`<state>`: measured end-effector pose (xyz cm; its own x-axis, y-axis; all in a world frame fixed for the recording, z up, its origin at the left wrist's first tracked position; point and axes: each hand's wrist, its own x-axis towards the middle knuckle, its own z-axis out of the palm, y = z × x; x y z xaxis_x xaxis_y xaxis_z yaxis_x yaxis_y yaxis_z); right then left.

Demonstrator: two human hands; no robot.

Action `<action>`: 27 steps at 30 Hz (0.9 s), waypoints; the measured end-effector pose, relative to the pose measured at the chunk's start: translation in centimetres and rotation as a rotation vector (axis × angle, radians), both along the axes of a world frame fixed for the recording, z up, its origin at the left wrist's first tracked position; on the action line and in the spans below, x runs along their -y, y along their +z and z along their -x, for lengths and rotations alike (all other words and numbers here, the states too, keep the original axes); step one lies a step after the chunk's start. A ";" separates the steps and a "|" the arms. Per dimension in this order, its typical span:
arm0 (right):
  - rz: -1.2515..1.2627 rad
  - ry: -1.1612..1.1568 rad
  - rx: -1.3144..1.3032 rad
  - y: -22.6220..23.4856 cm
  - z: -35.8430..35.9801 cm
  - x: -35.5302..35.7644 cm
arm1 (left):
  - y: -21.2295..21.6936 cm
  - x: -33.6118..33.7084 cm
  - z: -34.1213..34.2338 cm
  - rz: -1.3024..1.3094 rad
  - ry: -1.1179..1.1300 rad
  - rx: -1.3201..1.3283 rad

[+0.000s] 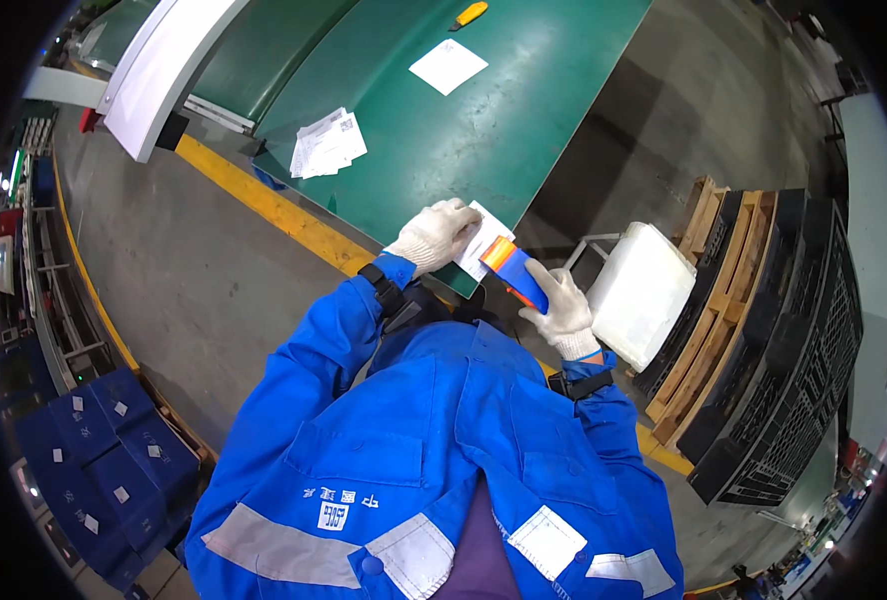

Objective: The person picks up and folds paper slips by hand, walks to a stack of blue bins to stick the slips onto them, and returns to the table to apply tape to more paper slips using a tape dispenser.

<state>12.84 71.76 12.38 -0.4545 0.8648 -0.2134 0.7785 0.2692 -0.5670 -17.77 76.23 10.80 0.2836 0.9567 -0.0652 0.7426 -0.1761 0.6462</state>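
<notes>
The right hand (564, 300), in a white knit glove, was closed around a small orange-and-blue box (516, 272), gripping its lower end so that the box's long axis ran up and to the left from the palm toward the near edge of the green worktop (524, 110). The left hand (436, 235), gloved the same way, lay flat with fingers curled on a white paper slip (484, 240) that sat right at that near edge; it pinned the slip rather than gripping it. The box's upper, orange end touched or just overlapped the slip's right side, so the slip lay directly up-left of the right hand and under the left, which was the nearer of the two to it. Counted on the worktop: one slip under the hand, one loose sheaf of printed papers (328, 142) near the left edge, one single white sheet (449, 66) toward the far side, and one yellow utility knife (470, 14) at the far edge. One box was in hand. A white plastic container (640, 292) stood off the worktop to the right, beside stacked pallets (754, 340).
</notes>
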 end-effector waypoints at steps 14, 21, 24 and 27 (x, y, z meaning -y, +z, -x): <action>-0.002 -0.031 -0.049 -0.8 0.7 1.2 | 2.7 -0.2 -2.2 0.144 0.114 -0.176; -0.002 -0.011 -0.026 -0.9 0.9 1.1 | 2.6 -1.2 -2.5 0.246 0.177 -0.278; -0.009 0.015 -0.060 -0.9 0.6 1.0 | 2.9 -1.7 -2.9 0.300 0.208 -0.289; 0.010 0.016 -0.071 -0.7 -0.2 1.1 | 3.2 -1.8 -3.3 0.334 0.230 -0.297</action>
